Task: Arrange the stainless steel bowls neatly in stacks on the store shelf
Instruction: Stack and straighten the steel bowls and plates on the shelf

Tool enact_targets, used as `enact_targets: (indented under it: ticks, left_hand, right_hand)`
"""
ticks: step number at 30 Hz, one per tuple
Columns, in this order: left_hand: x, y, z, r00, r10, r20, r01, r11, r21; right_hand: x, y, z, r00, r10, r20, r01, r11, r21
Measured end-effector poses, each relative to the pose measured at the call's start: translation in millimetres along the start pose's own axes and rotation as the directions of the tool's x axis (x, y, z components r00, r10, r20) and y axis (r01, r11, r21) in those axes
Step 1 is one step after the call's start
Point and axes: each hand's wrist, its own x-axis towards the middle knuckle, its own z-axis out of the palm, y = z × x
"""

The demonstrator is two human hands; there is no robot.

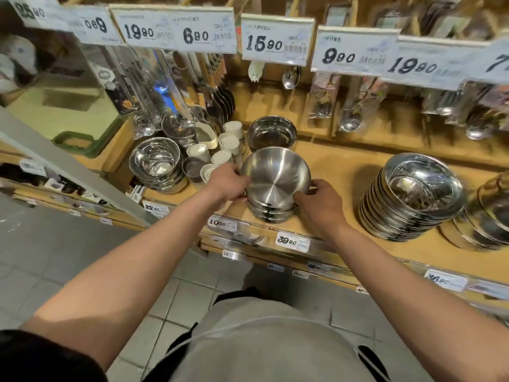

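At frame centre the short stack of steel bowls [275,194] sits on the shelf [344,172], left hand [227,181] and right hand [319,198] gripping opposite sides — light, rigid, probably slippery, so best held by the rims.

Bare wooden shelf [338,172] lies open to the right of the held bowl stack [275,186], up to a tall stack of wide bowls [413,197]. Left of the held stack, white cups [228,142] crowd close. Directly behind it sits another bowl [271,132]. Price tags [276,40] and packaged utensils [349,106] hang overhead.
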Motion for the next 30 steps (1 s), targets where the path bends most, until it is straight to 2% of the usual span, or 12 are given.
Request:
enact_targets:
  ticks: [7,15,22,30]
  left_hand:
    - [-9,-1,9,0.999,-0.039,-0.012,0.038,0.994,-0.103]
    - [-10,2,10,0.996,-0.072,-0.056,0.067,0.995,-0.076]
    - [-7,-2,7,0.997,-0.056,-0.047,0.052,0.994,-0.094]
    - [-19,6,-1,1.000,-0.006,-0.023,0.006,1.000,0.012]
  right_hand:
    - [2,-5,-6,0.999,0.003,0.041,-0.003,1.000,-0.016]
    - [5,0,-7,0.997,-0.034,0.073,0.037,0.998,-0.047]
    - [11,8,-6,0.996,0.022,0.091,-0.022,1.000,0.002]
    - [19,12,-13,0.996,0.062,0.068,-0.065,0.997,0.051]
